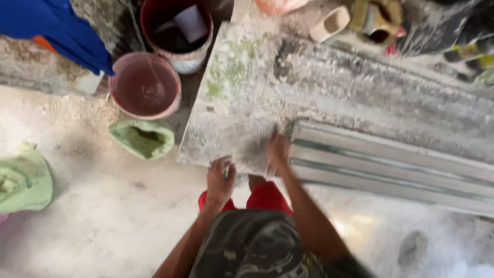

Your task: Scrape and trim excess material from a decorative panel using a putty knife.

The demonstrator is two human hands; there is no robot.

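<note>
at far left i see a green woven sack [24, 180], then a pink plastic bucket of murky water [145, 85]. my left hand [220, 180] curls over the near edge of the grey, mossy concrete slab [242, 103], seemingly gripping it. my right hand [278, 152] presses on the slab beside the stacked corrugated metal sheets [391, 164]; blur hides its fingers. i judge i'm bracing the slab; shifting it needs a firmer two-handed hold.
</note>
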